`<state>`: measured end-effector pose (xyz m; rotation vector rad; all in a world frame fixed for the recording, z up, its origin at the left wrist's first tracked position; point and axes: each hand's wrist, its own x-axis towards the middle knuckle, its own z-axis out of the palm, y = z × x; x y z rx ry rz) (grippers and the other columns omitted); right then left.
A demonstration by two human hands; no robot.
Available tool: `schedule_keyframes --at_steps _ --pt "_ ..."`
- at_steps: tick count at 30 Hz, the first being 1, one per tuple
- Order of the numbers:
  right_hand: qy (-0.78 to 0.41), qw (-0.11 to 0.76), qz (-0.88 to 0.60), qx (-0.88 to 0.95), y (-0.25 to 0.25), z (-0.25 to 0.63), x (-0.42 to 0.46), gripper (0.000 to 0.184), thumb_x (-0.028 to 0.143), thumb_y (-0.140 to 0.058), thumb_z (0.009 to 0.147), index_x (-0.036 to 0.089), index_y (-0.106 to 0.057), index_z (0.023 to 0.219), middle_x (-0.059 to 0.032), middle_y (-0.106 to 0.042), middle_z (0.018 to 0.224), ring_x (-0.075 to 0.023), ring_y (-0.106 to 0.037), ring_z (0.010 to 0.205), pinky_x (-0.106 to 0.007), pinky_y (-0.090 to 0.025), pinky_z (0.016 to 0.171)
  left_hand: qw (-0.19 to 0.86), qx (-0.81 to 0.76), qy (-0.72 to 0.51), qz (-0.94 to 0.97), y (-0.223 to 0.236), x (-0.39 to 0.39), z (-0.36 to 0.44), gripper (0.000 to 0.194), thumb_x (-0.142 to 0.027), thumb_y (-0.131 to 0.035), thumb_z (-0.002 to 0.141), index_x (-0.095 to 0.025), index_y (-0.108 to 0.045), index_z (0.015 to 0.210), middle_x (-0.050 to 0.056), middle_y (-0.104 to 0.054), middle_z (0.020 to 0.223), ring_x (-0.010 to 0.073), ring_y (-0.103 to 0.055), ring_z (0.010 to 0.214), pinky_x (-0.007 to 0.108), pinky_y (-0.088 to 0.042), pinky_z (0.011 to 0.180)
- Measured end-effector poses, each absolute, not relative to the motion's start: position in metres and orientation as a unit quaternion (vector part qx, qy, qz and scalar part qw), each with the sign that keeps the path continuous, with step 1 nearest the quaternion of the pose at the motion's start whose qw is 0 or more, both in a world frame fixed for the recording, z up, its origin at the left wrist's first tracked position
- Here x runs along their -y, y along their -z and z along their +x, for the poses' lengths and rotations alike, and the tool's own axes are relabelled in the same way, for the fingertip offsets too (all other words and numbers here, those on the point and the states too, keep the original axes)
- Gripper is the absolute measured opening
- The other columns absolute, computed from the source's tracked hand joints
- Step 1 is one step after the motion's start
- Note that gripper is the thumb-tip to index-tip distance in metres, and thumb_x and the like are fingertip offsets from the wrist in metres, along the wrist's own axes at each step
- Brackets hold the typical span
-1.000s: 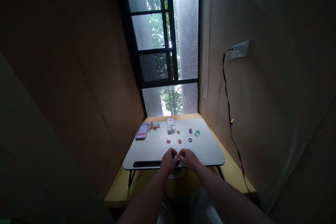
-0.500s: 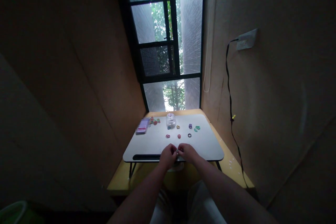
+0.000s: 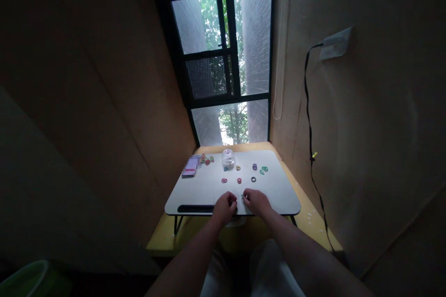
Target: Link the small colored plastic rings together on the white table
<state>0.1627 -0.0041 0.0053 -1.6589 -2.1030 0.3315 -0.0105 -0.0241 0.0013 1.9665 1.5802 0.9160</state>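
Low over the front of the white lap table (image 3: 198,190), my right hand (image 3: 257,201) pinches a small green hair tie (image 3: 242,196) at its fingertips. My left hand (image 3: 225,206) is beside it, separated by a narrow gap, with fingers curled together; whatever is in them is too small to make out. Beyond the hands lie small groups of hair ties: pink (image 3: 224,180), red (image 3: 239,180), black (image 3: 253,179), yellow (image 3: 238,167), purple (image 3: 254,166) and green (image 3: 265,168). A blue one (image 3: 226,168) sits by the clear jar (image 3: 228,158).
A mixed pile of hair ties (image 3: 205,159) and a blurred purple packet (image 3: 191,167) occupy the table's back left. A dark slot (image 3: 195,208) runs along its front edge. Walls flank both sides, a window stands behind, and a black cord (image 3: 308,102) hangs at right.
My hands have come apart; the right one has moved slightly right with the green hair tie showing at its fingertips. The view has shifted a little.
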Motion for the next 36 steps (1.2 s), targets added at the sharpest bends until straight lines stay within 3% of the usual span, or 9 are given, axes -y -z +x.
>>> schedule_keyframes --at_steps 14,36 --pt "-0.105 0.243 -0.588 0.764 0.003 0.165 0.008 0.011 0.030 -0.055 0.084 0.023 -0.063 0.083 -0.0010 -0.066 0.076 -0.0144 -0.056 0.068 -0.025 -0.027 0.060 0.240 -0.572 -0.333 0.710 0.001 0.028 -0.010 0.010 -0.018 -0.055 0.075 -0.018 -0.058 0.084 -0.001 -0.060 0.076 0.0113 -0.052 0.068 0.024 -0.038 0.065" --pt "-0.115 0.208 -0.605 0.760 -0.003 0.167 0.003 0.015 0.032 -0.055 0.084 0.024 -0.066 0.089 -0.0018 -0.068 0.079 -0.0155 -0.057 0.071 -0.026 -0.028 0.060 0.232 -0.552 -0.322 0.733 -0.002 0.033 -0.008 0.012 -0.019 -0.057 0.073 -0.017 -0.059 0.085 0.000 -0.060 0.078 0.0122 -0.051 0.069 0.025 -0.040 0.065"
